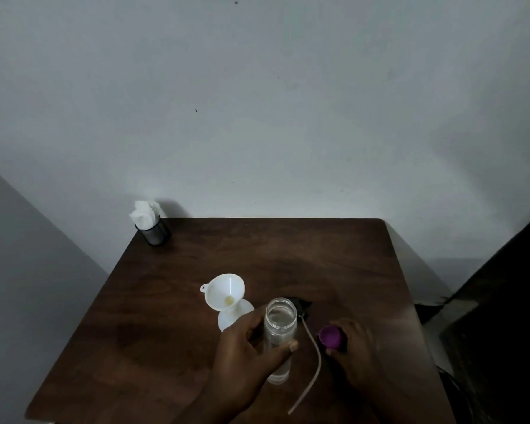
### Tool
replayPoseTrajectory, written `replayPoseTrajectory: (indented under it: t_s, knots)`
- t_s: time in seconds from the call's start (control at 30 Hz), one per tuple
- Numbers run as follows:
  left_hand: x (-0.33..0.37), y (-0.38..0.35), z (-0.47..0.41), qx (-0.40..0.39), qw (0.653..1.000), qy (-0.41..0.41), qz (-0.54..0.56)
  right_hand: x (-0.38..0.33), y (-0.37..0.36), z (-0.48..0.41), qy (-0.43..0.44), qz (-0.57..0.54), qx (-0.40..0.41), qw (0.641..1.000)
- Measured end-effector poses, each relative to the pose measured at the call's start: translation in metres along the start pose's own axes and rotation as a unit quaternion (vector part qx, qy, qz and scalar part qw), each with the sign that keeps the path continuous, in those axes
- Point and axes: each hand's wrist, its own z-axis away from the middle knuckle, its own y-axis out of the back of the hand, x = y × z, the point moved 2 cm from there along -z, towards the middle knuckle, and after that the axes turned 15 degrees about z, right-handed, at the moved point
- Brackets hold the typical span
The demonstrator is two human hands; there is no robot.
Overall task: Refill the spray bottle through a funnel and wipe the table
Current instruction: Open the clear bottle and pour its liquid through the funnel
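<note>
A white funnel [225, 290] sits in the neck of a white spray bottle [238, 315] standing near the middle of the dark wooden table [166, 347]. To its right, my left hand [248, 347] grips a clear, uncapped water bottle [280, 322] that stands upright with water in it. My right hand [354, 353] holds a purple cap [331, 335] just above the table. The black spray head [300, 304] lies behind the clear bottle, and its long pale dip tube [314, 359] trails toward me between my hands.
A black mesh holder [155, 232] stuffed with white tissues [144, 214] stands at the table's far left corner against the white wall. Dark furniture [502, 316] stands to the right of the table.
</note>
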Motion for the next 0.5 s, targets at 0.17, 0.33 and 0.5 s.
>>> replayPoseTrajectory:
  t_s: [0.17, 0.33, 0.5]
  knots:
    - [0.007, -0.005, -0.004, -0.001, 1.000, -0.005, 0.005, -0.007, 0.016, 0.008, -0.018, 0.055, -0.034, 0.998]
    - [0.016, -0.005, -0.005, 0.018, 1.000, -0.016, -0.005, -0.036, 0.053, 0.025, 0.073, -0.142, 0.075, 0.984]
    - [0.020, -0.007, -0.002, 0.029, 0.999, -0.017, 0.006, -0.076, 0.080, 0.053, 0.220, -0.241, 0.044, 0.944]
